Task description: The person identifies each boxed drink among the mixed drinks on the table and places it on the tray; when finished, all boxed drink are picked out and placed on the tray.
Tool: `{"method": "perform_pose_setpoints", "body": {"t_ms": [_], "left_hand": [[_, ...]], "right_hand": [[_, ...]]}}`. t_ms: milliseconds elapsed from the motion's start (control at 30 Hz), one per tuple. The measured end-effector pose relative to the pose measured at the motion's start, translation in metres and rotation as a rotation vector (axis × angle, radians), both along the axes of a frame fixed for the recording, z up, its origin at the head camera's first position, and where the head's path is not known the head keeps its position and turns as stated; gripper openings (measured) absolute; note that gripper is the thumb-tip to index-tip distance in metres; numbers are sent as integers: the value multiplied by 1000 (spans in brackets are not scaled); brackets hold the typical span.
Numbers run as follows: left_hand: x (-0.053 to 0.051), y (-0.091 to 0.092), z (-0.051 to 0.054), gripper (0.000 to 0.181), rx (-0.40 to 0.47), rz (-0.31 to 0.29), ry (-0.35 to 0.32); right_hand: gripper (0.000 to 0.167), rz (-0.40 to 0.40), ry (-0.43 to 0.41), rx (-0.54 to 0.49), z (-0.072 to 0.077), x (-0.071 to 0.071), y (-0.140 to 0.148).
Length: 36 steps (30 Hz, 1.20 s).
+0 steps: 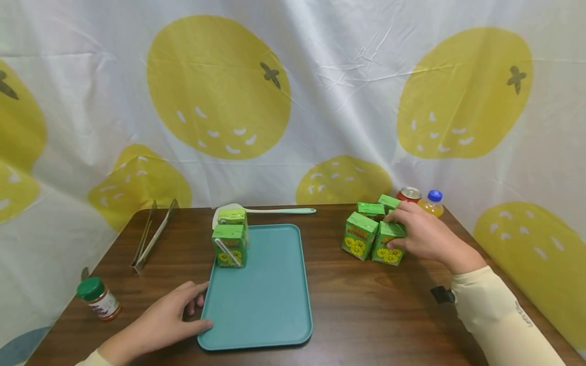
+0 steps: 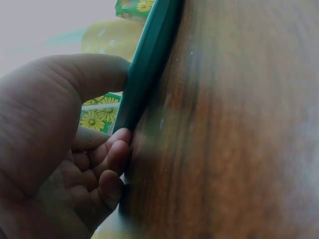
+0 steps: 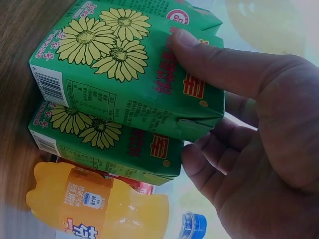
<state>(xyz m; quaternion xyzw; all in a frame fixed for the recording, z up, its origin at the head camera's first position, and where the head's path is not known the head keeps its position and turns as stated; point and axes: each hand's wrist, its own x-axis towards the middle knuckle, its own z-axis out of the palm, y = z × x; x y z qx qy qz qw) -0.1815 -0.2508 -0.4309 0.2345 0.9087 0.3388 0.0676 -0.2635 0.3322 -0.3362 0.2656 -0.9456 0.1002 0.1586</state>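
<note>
My right hand (image 1: 423, 236) grips a green drink carton (image 1: 388, 246) with yellow flowers, thumb on its front and fingers behind it. In the right wrist view that carton (image 3: 99, 50) stands against another carton (image 3: 99, 137). More green cartons (image 1: 359, 236) cluster beside it on the table's right. My left hand (image 1: 171, 315) rests at the near left edge of a teal tray (image 1: 261, 295), its thumb and index finger touching the rim. In the left wrist view the other fingers (image 2: 117, 157) bend loosely by the tray's side. Two drink cartons (image 1: 229, 246) stand at the tray's far left.
Behind the right cartons are a red can (image 1: 409, 194) and an orange drink bottle (image 1: 432, 203) with a blue cap. A pale spatula (image 1: 279, 210) lies along the back edge. Metal tongs (image 1: 151, 239) and a green-capped spice jar (image 1: 99, 299) are at left. A fruit-patterned curtain (image 1: 329, 101) hangs behind.
</note>
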Motion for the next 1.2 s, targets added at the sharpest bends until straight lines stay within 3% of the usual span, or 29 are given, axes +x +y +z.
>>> {"method": "perform_pose_setpoints", "body": {"t_ms": [867,1200], "left_hand": [[1,0,2,87,-1,5,14],[0,1,1,89,-13,12,-6]], "right_hand": [[45,-76,-108,27,8,5,0],[44,-77,-183,-27,5,4,5]]}}
